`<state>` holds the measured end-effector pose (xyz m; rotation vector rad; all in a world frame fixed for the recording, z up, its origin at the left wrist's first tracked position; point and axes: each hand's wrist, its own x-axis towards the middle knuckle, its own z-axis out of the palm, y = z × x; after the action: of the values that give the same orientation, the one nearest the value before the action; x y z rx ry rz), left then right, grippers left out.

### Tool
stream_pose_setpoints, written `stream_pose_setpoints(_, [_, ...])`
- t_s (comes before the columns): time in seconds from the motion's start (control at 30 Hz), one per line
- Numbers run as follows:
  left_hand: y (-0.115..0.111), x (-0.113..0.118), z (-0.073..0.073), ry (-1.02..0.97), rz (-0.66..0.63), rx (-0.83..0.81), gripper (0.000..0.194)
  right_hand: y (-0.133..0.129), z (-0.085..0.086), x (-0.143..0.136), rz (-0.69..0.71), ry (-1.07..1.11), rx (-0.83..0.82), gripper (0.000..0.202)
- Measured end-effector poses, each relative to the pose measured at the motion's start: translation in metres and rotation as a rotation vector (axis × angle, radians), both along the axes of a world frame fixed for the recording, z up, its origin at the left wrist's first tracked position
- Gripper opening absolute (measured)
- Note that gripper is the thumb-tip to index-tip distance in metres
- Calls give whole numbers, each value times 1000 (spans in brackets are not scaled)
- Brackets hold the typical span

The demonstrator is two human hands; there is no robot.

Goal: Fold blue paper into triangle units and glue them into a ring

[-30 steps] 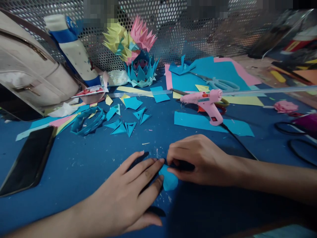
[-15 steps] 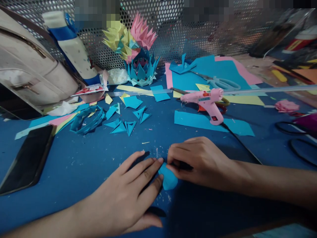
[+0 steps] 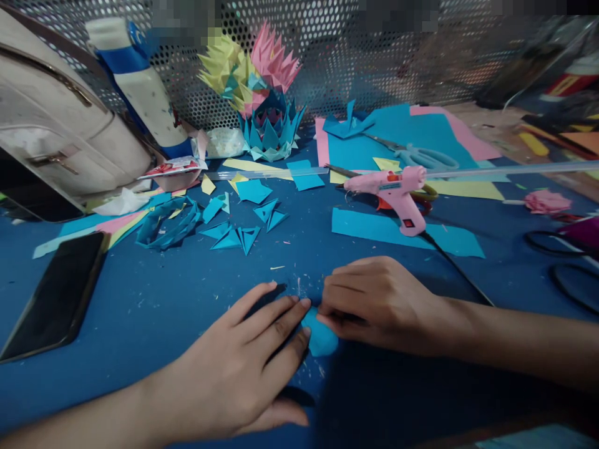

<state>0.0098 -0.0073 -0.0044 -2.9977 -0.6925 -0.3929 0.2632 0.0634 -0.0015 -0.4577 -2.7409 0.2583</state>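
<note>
A small blue piece of paper (image 3: 322, 337) lies on the table between my two hands. My left hand (image 3: 243, 358) is spread flat, its fingertips resting on the paper's left side and the thumb stretched out below. Curled closed at the paper's upper right edge, my right hand (image 3: 384, 302) has its fingertips pressed against it. Exactly how they grip the paper is partly hidden. Beyond the hands lie folded blue paper triangles (image 3: 246, 238) and a ring of folded blue paper (image 3: 168, 221).
A pink glue gun (image 3: 397, 190) lies on a blue paper strip (image 3: 449, 240), its cord running behind my right wrist. Farther back are scissors (image 3: 425, 156), paper sheets and a paper flower model (image 3: 271, 128). A phone (image 3: 56, 293), bottle (image 3: 150, 93) and bag (image 3: 70, 143) stand left.
My right hand's fingers have curled in tighter at the paper's edge. The whole view has shifted slightly; my left hand stays spread in the same place.
</note>
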Motion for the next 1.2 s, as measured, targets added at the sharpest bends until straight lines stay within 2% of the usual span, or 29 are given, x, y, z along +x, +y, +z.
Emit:
stream_pose_setpoints(0.3, [2,-2,1,5,-20,9,58,7,6,4,-11,-24,-96,23])
stream_pose_setpoints(0.63, [7,-2,0,-26,-29,-33,56,8,8,6,61,-62,-25,22])
stream_pose_setpoints(0.73, [7,-3,-2,-49,-17,-79,55,9,7,6,45,-59,-80,19])
stream_pose_setpoints(0.9, [9,-4,-3,-73,-2,-222,54,13,2,6,25,-7,-269,14])
stream_pose_setpoints(1.2, [14,-2,4,-20,-37,-230,56,21,4,7,169,-9,-179,23])
